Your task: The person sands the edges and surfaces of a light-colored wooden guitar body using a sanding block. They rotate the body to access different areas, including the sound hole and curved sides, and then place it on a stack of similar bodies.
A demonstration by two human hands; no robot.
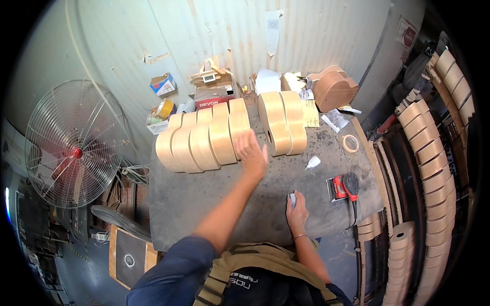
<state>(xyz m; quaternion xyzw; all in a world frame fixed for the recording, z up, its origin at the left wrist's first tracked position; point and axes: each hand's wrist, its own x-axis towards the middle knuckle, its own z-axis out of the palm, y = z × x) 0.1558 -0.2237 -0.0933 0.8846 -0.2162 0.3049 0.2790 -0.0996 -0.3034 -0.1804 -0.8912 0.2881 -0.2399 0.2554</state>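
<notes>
A: If the table was a clock, where were the hands?

B: The left hand was close to the middle, toward 11 o'clock, with its fingers stretched out. I couldn't tell if it touched the wood. The right hand was near 5 o'clock, curled around a small grey block

A: And the guitar-shaped wooden bodies?

B: 5 stood packed in a row at 10 o'clock. A pair of bodies stood between 12 and 1, past a little gap

A: What could have gone wrong?

B: A hard push from the left hand might have tipped the row. A slip toward 1 o'clock might have knocked the pair. If the grey block had a rough corner, a careless swing could have scratched the wood

A: Anything else?

B: Yes! The red sander sat at 3 o'clock, and its cord ran to the edge at 4. An arm catching that cord could have dragged the sander off
</notes>
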